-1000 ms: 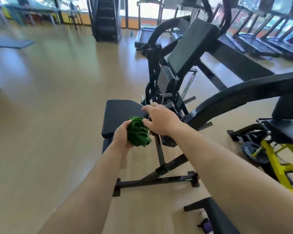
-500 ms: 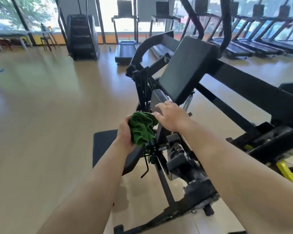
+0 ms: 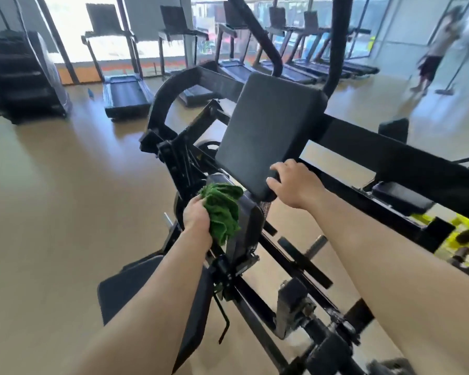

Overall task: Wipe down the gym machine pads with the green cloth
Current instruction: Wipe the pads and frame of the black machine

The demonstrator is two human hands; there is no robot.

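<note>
Treadmills point(image 3: 125, 97), stair climber point(image 3: 19, 74) behind back pad point(image 3: 266, 131); black frame point(image 3: 180, 163) beside green cloth point(image 3: 222, 209).

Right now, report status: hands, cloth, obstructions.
Left hand grips cloth, bunched, below pad. Right hand holds pad's lower corner. Nothing between cloth and pad face.

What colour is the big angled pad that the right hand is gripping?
Black, seen in the head view: the pad, gripped at its lower corner by the right hand.
</note>
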